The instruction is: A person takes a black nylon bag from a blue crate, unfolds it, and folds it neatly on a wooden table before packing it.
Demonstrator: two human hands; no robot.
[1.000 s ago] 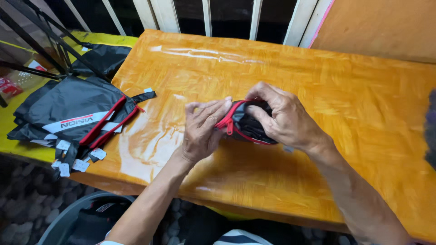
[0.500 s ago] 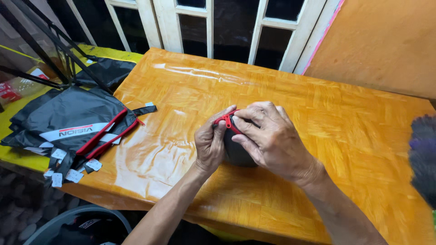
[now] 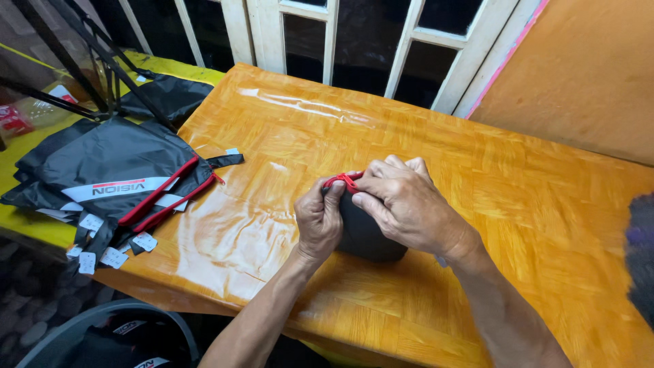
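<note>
Black fabric pouch (image 3: pixel 364 235) with red trim, earlier spread open, now stands bunched on the orange wooden tabletop (image 3: pixel 531 204); left hand (image 3: pixel 319 221) and right hand (image 3: pixel 402 204) pinch its red top edge.

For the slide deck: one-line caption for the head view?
Both hands, left hand and right hand, pinch the red-trimmed top of a small black pouch on an orange table.

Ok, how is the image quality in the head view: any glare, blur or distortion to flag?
Head view: a white glare streak on the glossy orange table near the window frame; both hands, left hand and right hand, and the small black pouch are sharp; a dark blurred shape intrudes at the right edge; the frame's straight lines splay outward, wide-angle distortion.
</note>
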